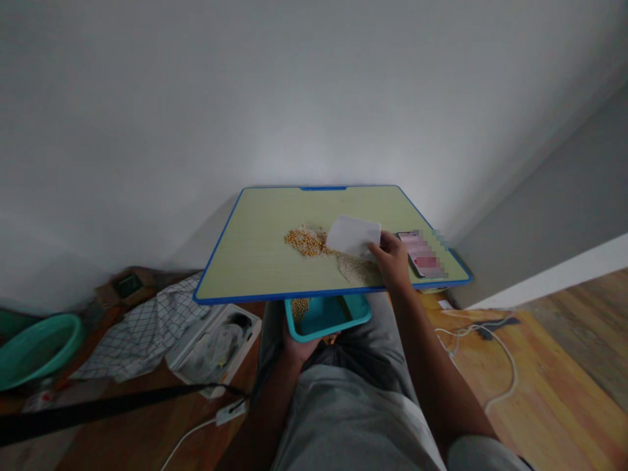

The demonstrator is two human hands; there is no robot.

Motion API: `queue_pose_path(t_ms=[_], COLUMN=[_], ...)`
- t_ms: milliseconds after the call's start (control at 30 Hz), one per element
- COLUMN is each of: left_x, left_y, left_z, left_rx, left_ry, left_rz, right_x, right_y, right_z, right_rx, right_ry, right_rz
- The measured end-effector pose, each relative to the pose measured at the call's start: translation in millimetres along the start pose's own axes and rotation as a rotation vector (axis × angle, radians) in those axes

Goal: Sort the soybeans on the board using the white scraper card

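Observation:
My right hand (392, 256) pinches the edge of a white flat card or scraper (354, 235) and holds it tilted over the table. Left of the card lies a pile of golden-yellow beans (307, 242), mixed with some pale grains. A patch of small pale grains (353, 268) spreads just below the card, partly in its shadow. Below the table's front edge, my left hand (299, 347) grips a teal plastic tray (333, 320) from underneath, most of its fingers hidden. Beans (299, 307) sit at the tray's left end.
The light-green table (255, 261) has a blue rim and stands against the wall. A phone (422, 255) lies at its right side. On the floor are a green basin (42, 350), a checked cloth (147, 333), a white box (216, 347) and white cables (510, 373).

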State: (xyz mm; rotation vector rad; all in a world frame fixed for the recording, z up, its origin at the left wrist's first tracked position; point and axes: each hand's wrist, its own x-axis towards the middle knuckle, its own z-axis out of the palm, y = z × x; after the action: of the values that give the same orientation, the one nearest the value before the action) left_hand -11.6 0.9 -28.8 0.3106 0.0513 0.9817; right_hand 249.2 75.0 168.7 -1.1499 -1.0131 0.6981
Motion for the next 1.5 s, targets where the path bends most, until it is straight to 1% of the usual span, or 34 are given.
queue_pose_path(t_ms=[67, 233, 400, 600, 700, 900, 1133, 1233, 1367, 1433, 1500], left_x=[0.2, 0.0, -0.4, 0.1, 0.3, -0.1, -1.0, 0.2, 4.0, 4.9, 4.3], left_y=[0.4, 1.0, 0.2, 1.2, 1.3, -1.5, -0.8, -0.9, -2.4, -2.1, -0.8], left_z=[2.1, 3.3, 2.5, -0.9, -0.6, -1.2, 1.1, 6.7, 11.4, 7.5, -1.4], left_rx=[0.002, -0.005, -0.014, -0.002, -0.011, 0.010, 0.017, 0.016, 0.019, 0.034, 0.030], left_ry=[0.000, 0.015, 0.016, 0.033, 0.050, 0.138, 0.132, 0.130, 0.160, 0.178, 0.213], left_rz=[-0.006, -0.017, -0.020, -0.028, -0.026, -0.006, -0.006, -0.018, -0.003, 0.024, 0.016], right_x=[-0.7, -0.6, 0.3, 4.1, 4.5, 4.6, 2.9, -6.5, -28.4, -39.5, -48.1], right_y=[-0.2, 1.9, 4.9, 7.5, 7.9, 8.9, 6.3, 3.5, -2.0, -7.2, -13.9], right_z=[0.2, -2.3, -3.2, -3.1, -3.1, -4.2, -2.8, -11.8, -36.2, -47.7, -56.4], right_rx=[0.007, -0.011, -0.047, -0.048, -0.066, -0.055, -0.045, -0.052, -0.176, -0.237, -0.278], right_ry=[-0.002, 0.077, 0.088, 0.209, 0.205, 0.197, 0.210, 0.251, 0.327, 0.380, 0.409], right_rz=[0.008, 0.023, 0.010, -0.010, 0.004, 0.010, 0.014, -0.028, -0.131, -0.158, -0.176])
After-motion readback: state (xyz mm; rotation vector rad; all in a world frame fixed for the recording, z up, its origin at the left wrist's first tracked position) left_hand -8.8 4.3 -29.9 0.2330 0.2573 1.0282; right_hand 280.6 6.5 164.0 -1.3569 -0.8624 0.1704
